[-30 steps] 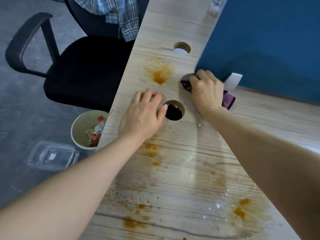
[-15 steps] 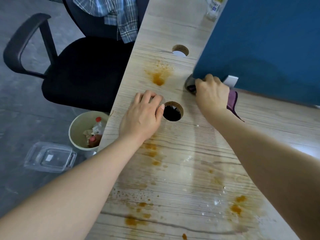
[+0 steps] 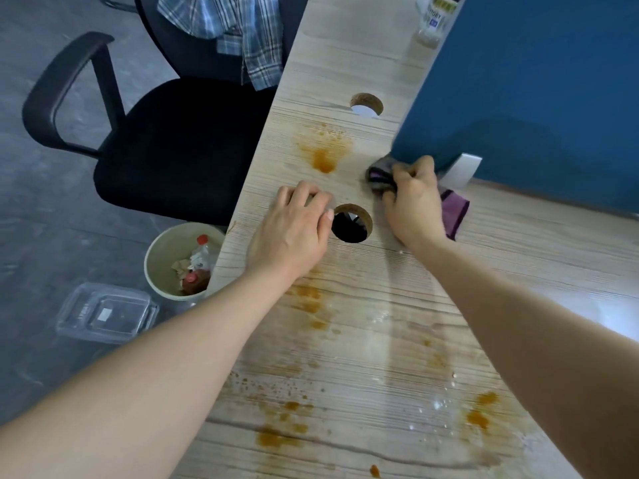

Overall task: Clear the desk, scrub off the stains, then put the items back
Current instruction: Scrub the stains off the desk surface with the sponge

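grey floor (image 3: 52, 216) lies to our left, and on it stand a black chair (image 3: 179, 146) with a plaid shirt (image 3: 238, 36) draped over its back, a pale bin (image 3: 166, 257) holding bottles and scraps, and a clear plastic box (image 3: 103, 314). our counter (image 3: 518, 271) is pale wood grain, running away from us along a blue partition (image 3: 536, 81).

brown stains mark the counter: one patch (image 3: 323, 157) lies far from us between two round cable holes, a trail (image 3: 311, 302) sits under our left wrist, more spots (image 3: 280, 433) lie close to us, and another pair (image 3: 479, 413) is near our right forearm.

our right hand (image 3: 415, 205) has its grip closed on a purple-grey cloth (image 3: 378, 174), fingers curled round it, pressing it onto the counter at the foot of the partition. the cloth's long axis runs from far-left to near-right under our hand; its bunched end points toward the far stain, just beside it but apart, and its loose end (image 3: 454, 210) trails out behind our hand.

our left hand (image 3: 294, 229) lies on the counter beside the near hole (image 3: 351, 224), holding nothing, with its fingers bent against the wood.

a bottle (image 3: 434, 19) stands at the far end by the partition.
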The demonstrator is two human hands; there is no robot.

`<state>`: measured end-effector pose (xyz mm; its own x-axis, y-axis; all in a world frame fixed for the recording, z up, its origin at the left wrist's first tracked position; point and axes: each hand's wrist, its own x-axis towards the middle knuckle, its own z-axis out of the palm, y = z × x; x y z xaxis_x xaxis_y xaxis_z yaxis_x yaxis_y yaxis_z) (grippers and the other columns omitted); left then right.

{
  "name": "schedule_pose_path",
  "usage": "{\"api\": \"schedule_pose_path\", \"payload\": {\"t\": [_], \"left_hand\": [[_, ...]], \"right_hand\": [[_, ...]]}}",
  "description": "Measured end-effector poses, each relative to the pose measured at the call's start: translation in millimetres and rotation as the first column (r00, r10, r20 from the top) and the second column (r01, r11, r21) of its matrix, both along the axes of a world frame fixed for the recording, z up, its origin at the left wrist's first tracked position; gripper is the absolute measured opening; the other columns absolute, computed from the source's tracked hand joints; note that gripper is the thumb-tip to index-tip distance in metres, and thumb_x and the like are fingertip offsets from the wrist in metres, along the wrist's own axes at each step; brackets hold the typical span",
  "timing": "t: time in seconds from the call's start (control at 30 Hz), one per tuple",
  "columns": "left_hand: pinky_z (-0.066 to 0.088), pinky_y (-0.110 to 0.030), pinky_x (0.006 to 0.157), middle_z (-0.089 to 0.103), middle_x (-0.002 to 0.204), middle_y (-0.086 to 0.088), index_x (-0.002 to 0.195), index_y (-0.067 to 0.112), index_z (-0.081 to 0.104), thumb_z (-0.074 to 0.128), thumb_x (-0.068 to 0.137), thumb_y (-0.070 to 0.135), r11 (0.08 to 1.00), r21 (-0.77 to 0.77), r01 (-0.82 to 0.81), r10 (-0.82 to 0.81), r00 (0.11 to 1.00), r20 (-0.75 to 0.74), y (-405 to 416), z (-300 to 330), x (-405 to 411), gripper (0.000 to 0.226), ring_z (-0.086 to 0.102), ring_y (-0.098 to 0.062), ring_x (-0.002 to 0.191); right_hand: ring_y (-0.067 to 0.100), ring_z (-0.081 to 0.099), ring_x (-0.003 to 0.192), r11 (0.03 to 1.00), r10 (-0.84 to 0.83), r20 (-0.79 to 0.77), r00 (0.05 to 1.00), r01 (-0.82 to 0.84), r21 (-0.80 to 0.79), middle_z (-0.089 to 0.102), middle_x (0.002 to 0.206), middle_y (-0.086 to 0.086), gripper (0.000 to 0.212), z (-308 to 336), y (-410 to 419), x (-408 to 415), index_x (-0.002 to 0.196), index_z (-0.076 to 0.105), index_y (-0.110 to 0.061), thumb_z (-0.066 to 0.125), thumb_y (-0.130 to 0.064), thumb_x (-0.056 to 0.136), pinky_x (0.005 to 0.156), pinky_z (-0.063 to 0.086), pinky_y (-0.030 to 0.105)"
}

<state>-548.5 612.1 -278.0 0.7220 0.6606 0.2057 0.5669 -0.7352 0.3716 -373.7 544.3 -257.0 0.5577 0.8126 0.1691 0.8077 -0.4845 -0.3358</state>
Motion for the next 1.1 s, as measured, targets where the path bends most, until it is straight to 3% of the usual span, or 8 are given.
{"api": "schedule_pose_path", "payload": {"t": [0.1, 0.27, 0.37, 0.43, 0.57, 0.73, 0.93, 1.1], "left_hand": [[0.046, -0.04, 0.084, 0.05, 0.117, -0.004, 0.124, 0.014, 0.056, 0.036, 0.097, 0.029, 1.0, -0.008, 0.017, -0.017, 1.0, 0.026, 2.3, -2.5, -0.3, 0.037, 0.045, -0.024, 0.103], [0.041, -0.037, 0.093, 0.051, 0.117, -0.005, 0.123, 0.009, 0.057, 0.039, 0.098, 0.019, 0.98, -0.192, 0.047, -0.017, 0.987, 0.157, 15.8, 6.0, -9.1, 0.033, 0.045, -0.023, 0.109], [0.039, -0.027, 0.084, 0.049, 0.125, -0.001, 0.127, 0.011, 0.054, 0.041, 0.097, 0.014, 0.995, -0.078, -0.056, 0.062, 0.995, 0.073, 36.2, 12.7, -26.4, 0.033, 0.043, -0.019, 0.113], [0.037, -0.03, 0.093, 0.044, 0.135, -0.001, 0.133, 0.014, 0.05, 0.041, 0.098, 0.017, 0.995, -0.022, -0.1, 0.101, 0.995, 0.008, 48.2, 9.4, -36.5, 0.036, 0.039, -0.02, 0.122], [0.028, -0.025, 0.104, 0.043, 0.14, -0.005, 0.136, 0.008, 0.047, 0.04, 0.099, 0.017, 0.998, -0.022, -0.063, 0.064, 0.997, 0.042, 57.1, -5.4, -39.3, 0.038, 0.039, -0.02, 0.128], [0.028, -0.021, 0.101, 0.039, 0.142, -0.004, 0.137, 0.008, 0.045, 0.038, 0.099, 0.014, 0.992, -0.116, -0.051, 0.065, 0.991, 0.121, 56.3, -8.8, -37.9, 0.039, 0.036, -0.015, 0.13], [0.024, -0.018, 0.106, 0.037, 0.144, -0.002, 0.14, 0.008, 0.042, 0.038, 0.099, 0.014, 0.989, -0.143, -0.047, 0.07, 0.985, 0.16, 57.0, -10.1, -37.2, 0.041, 0.033, -0.012, 0.133], [0.019, -0.011, 0.105, 0.041, 0.141, -0.003, 0.137, 0.007, 0.046, 0.041, 0.098, 0.012, 0.989, -0.133, -0.064, 0.085, 0.984, 0.155, 55.6, -7.2, -35.8, 0.04, 0.036, -0.012, 0.132]], "right_hand": [[0.031, 0.046, 0.101, 0.996, 0.073, -0.003, 0.997, -0.073, -0.058, 0.035, 0.125, 0.017, 0.036, 2.0, 25.7, -24.4, 0.119, 0.052, 0.007, 0.048, -0.019, 0.095, 0.094, 0.04, 0.03], [0.033, 0.046, 0.106, 0.929, 0.22, -0.2, 0.955, -0.267, -0.256, 0.029, 0.132, 0.018, 0.033, 30.9, 40.6, -21.2, 0.12, 0.05, 0.0, 0.046, -0.019, 0.094, 0.092, 0.036, 0.027], [0.035, 0.037, 0.114, 0.94, 0.245, 0.102, 0.964, -0.211, -0.267, 0.032, 0.131, 0.018, 0.038, 27.8, 30.5, -18.9, 0.129, 0.049, -0.005, 0.045, -0.024, 0.097, 0.098, 0.035, 0.037], [0.035, 0.026, 0.128, 0.937, 0.282, 0.182, 0.942, -0.229, -0.265, 0.026, 0.142, 0.017, 0.045, 14.4, 31.8, -22.3, 0.138, 0.039, -0.004, 0.039, -0.027, 0.1, 0.109, 0.025, 0.039], [0.027, 0.003, 0.145, 0.949, 0.205, -0.015, 0.979, -0.202, -0.242, 0.0, 0.159, 0.011, 0.055, -3.6, 60.4, -22.1, 0.15, 0.008, -0.002, 0.028, -0.023, 0.103, 0.119, 0.005, 0.035], [0.031, 0.003, 0.146, 0.969, 0.102, 0.032, 0.994, -0.092, -0.23, -0.001, 0.158, 0.016, 0.056, -11.6, 98.0, -8.1, 0.149, 0.006, 0.0, 0.025, -0.024, 0.102, 0.119, 0.009, 0.038], [0.024, -0.004, 0.146, 0.976, 0.014, 0.012, 1.0, -0.011, -0.219, -0.005, 0.159, 0.012, 0.056, -6.5, 126.1, 0.0, 0.151, 0.004, -0.004, 0.02, -0.026, 0.102, 0.119, 0.001, 0.035], [0.022, -0.004, 0.147, 0.913, 0.342, 0.023, 0.94, -0.326, -0.246, -0.005, 0.159, 0.008, 0.057, -4.3, 99.8, -44.4, 0.151, 0.005, -0.011, 0.027, -0.024, 0.101, 0.117, 0.001, 0.035]]}}
